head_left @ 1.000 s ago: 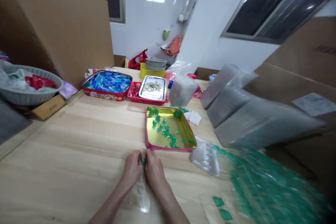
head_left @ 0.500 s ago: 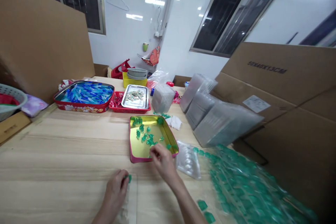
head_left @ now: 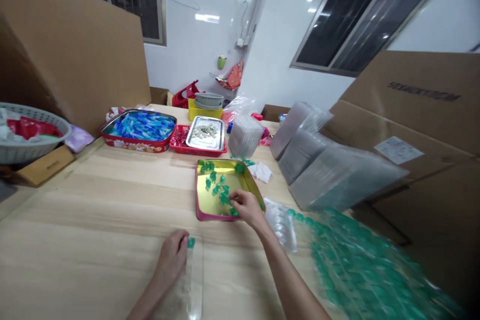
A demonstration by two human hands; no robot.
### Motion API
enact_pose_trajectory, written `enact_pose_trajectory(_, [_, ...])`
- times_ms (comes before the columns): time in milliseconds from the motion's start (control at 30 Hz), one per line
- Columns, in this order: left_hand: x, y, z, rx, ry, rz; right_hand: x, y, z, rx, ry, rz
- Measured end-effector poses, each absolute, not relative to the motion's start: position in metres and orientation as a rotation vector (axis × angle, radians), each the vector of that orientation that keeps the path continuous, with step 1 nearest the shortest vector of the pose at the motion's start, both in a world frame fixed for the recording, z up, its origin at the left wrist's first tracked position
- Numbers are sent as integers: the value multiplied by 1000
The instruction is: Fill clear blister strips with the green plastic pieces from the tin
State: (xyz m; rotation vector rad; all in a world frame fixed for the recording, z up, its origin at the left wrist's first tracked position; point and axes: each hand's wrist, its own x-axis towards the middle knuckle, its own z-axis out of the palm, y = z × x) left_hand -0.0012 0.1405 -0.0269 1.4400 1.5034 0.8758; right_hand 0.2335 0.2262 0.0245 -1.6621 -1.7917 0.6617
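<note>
A clear plastic blister tray (head_left: 195,280) lies on the table at the front, with one green piece (head_left: 191,242) in its far end. My left hand (head_left: 173,256) grips the left edge of that tray, fingers closed beside the green piece. Over the near right part of a gold-lined tin (head_left: 204,205) with a pink outside, my right hand (head_left: 247,208) has its fingertips pinched together among small translucent green pieces (head_left: 216,189). Whether a piece is between those fingertips is hidden.
Right of the tin lie an unfilled clear blister (head_left: 279,225) and a heap of blisters holding green pieces (head_left: 367,265). Clear tray stacks (head_left: 322,170) stand behind. Farther back are a tin of blue pieces (head_left: 140,127), a silver tray (head_left: 204,135) and a white tissue (head_left: 261,172).
The view has swung left, shifting everything rightward in the picture. My right hand has moved farther into the tin. My left hand has stayed at the blister's edge, and the green piece there shows more.
</note>
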Motion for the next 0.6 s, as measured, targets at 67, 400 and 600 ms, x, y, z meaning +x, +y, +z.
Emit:
enact_pose_trajectory(67, [-2,141,-21,1393,1484,835,218,202,22,-1497,-1763,841])
enact_pose_trajectory(400, [-11,141,-15,1353,1467,851,133,116,-22,-1096,-1826,883])
enact_pose_trajectory(600, [-14,139,-21,1302,1425,879,130,110,-24,-1063,-1928,726])
